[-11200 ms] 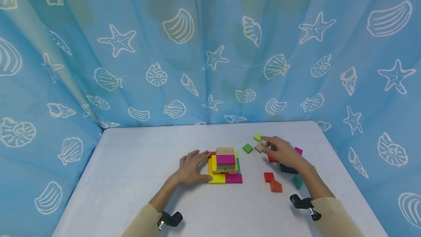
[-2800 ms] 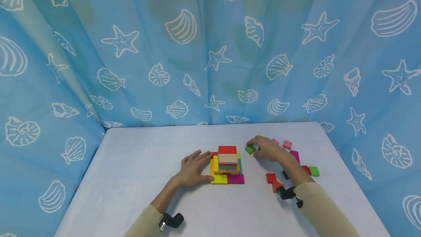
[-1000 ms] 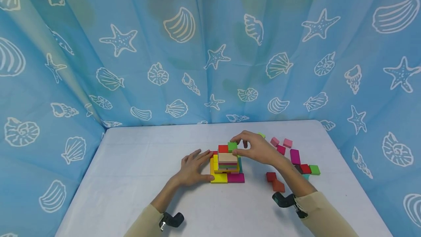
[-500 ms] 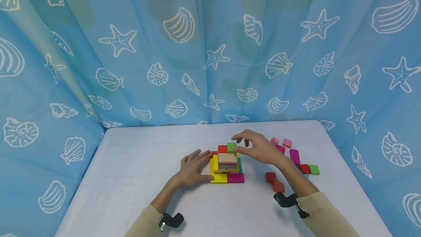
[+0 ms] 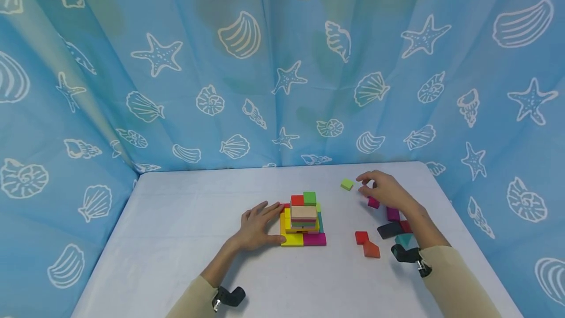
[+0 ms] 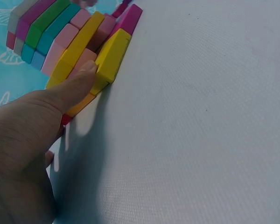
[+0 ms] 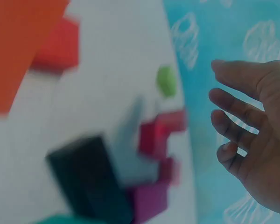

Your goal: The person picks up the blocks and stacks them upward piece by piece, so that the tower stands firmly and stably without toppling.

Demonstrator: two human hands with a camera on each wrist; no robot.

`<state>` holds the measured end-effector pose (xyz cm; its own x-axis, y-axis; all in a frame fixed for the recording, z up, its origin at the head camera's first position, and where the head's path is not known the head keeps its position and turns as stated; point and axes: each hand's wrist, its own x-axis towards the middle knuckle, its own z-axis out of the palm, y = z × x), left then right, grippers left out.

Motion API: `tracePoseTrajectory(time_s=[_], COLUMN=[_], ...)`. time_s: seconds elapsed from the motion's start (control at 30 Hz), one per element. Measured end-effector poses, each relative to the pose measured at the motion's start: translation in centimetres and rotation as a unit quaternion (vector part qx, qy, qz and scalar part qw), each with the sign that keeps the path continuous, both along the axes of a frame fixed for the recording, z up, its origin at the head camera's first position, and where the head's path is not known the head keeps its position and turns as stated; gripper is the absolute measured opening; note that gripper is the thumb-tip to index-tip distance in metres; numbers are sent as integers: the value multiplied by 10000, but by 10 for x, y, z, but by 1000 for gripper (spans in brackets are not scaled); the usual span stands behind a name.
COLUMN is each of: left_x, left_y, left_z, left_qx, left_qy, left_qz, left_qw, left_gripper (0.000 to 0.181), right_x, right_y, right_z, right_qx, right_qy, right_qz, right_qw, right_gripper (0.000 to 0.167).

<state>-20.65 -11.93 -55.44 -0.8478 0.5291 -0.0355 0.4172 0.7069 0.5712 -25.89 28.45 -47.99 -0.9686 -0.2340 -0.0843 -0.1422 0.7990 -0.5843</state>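
Note:
A stepped stack of colored blocks (image 5: 303, 213) stands mid-table, with a red block (image 5: 297, 200) and a green block (image 5: 310, 198) side by side on top. My left hand (image 5: 257, 227) rests against its left side, fingers spread. In the left wrist view the thumb (image 6: 79, 86) touches a yellow block (image 6: 114, 56) of the bottom layer. My right hand (image 5: 386, 191) is above the loose blocks at the right, fingers bent slightly and apart, holding nothing. Beneath it lie a magenta block (image 5: 373, 202) and pink blocks, mostly hidden in the head view. A lime block (image 5: 346, 184) is to its left.
Loose on the right are a black block (image 5: 390, 230), a purple block (image 5: 393, 214), a teal triangular block (image 5: 403, 239), a red block (image 5: 361, 237) and an orange block (image 5: 371, 250). A blue shell-patterned curtain (image 5: 273, 87) surrounds the white table (image 5: 185, 210).
Since earlier, the stack has gained a beige block, then the red one and the green one on top. My right hand released the green block and moved right. The left hand stayed put.

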Motion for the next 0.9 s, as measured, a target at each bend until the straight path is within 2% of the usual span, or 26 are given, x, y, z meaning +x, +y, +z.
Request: tracePoseTrajectory(time_s=[0.2,0.4,0.5,0.63,0.8,0.9], left_x=[1,3,3,4,3,1], left_y=[0,0,1,1,0,-1], left_z=[-1,-1,0,1,2,0], left_qx=[69,79,61,60,2,-57], left_qy=[10,-7,-30,-25,-39,-23], left_qz=[-9,-11,-7,-13,2,21], left_qw=[10000,10000,10000,10000,10000,10000], left_gripper=[89,89,89,89,88,88], right_x=[-4,-8,-10,-11,-10,-7], right_y=[22,26,24,20,6,-12], right_z=[-22,-32,-32,-31,-21,-10], right_qx=[171,397,605,774,249,-199], right_qy=[-292,-373,-338,-232,-72,269], right_qz=[-338,-211,-140,-246,-298,-136], right_qw=[9989,9983,9975,9964,9992,9993], right_gripper=[47,50,47,45,45,43])
